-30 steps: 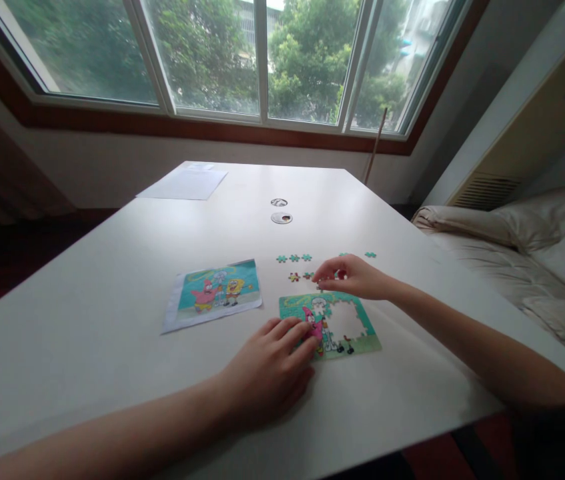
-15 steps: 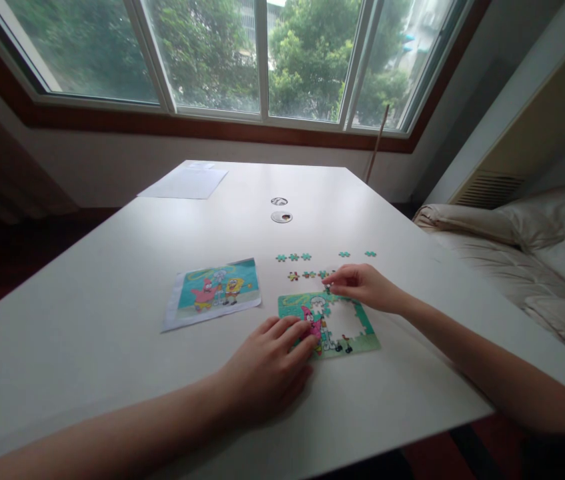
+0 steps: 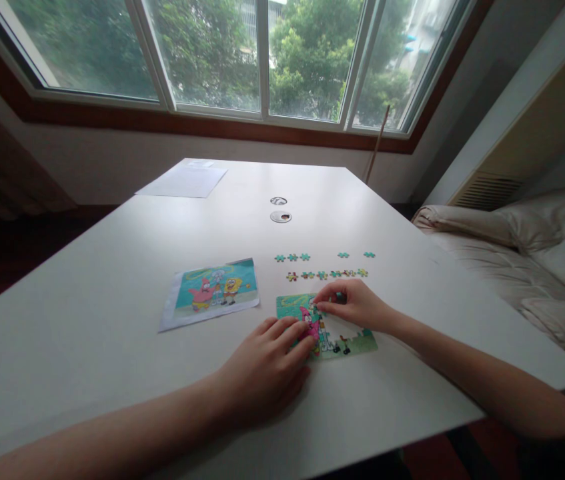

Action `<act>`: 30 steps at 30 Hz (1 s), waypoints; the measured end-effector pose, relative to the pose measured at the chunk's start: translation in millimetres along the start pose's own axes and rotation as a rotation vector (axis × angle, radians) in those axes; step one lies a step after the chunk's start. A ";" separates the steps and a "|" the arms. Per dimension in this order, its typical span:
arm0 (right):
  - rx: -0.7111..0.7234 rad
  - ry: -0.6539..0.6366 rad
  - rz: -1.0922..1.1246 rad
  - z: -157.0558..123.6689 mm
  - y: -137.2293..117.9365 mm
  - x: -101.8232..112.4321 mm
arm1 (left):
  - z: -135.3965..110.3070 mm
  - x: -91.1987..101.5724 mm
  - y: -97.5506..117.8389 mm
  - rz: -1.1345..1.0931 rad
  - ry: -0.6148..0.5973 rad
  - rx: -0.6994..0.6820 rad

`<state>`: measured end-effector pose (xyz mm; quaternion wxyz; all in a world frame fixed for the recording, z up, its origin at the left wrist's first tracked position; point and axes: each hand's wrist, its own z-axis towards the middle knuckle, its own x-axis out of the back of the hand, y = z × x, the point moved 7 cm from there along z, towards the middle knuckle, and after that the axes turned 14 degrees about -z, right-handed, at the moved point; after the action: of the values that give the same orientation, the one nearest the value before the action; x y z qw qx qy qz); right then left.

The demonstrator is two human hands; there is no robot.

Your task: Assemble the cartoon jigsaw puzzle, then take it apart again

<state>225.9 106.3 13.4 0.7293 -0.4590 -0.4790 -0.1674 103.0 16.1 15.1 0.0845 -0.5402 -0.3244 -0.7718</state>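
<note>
A partly assembled jigsaw puzzle [image 3: 362, 342] with cartoon figures lies on the white table, a white gap in its right half. My left hand [image 3: 268, 363] rests palm down with fingers stretched over the puzzle's left part, touching its pink figure. Over the upper middle of the puzzle, my right hand [image 3: 355, 303] has thumb and forefinger pinched on a small puzzle piece, mostly hidden by the fingertips. Beyond the puzzle, loose pieces form two rows: a nearer row with a multicoloured piece [image 3: 292, 276] at its left end, and a farther row with a teal piece [image 3: 343, 255].
Left of the puzzle lies a printed reference picture [image 3: 217, 287] on a white sheet. Two round grommets [image 3: 281, 217] sit in the table [image 3: 112, 320] farther back. Papers [image 3: 182, 181] lie at the far left corner. A cream sofa [image 3: 512, 247] stands to the right.
My right hand has moved left and nearer, from beside the loose pieces to over the puzzle's upper middle. The right end of the nearer row is now uncovered. My left hand stays put.
</note>
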 end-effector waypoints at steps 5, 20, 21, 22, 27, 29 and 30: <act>0.055 0.081 -0.123 -0.5 -5.3 0.8 | -0.2 -0.2 0.6 0.000 0.014 -0.003; 0.088 0.112 -0.192 -3.0 -10.2 0.4 | -0.2 0.2 -1.3 -0.006 0.033 0.030; 0.090 0.108 -0.194 -3.0 -9.9 1.7 | -0.2 1.0 -2.0 -0.011 0.044 0.044; 0.094 0.108 -0.199 -2.7 -9.4 4.3 | -0.2 2.0 -2.7 -0.014 0.053 0.054; 0.134 0.134 -0.250 -1.0 -7.4 29.9 | 3.9 6.9 -5.7 -0.030 0.036 0.069; 0.218 0.092 -0.255 -2.2 -11.3 33.6 | 7.3 7.0 -5.6 -0.032 0.002 0.049; 0.267 0.063 -0.260 -3.6 -13.8 32.8 | 9.0 6.7 -5.2 -0.031 -0.014 0.037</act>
<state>234.3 102.5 48.0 0.7707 -0.2870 -0.5289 -0.2094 104.8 27.0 20.7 0.0802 -0.5390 -0.3474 -0.7631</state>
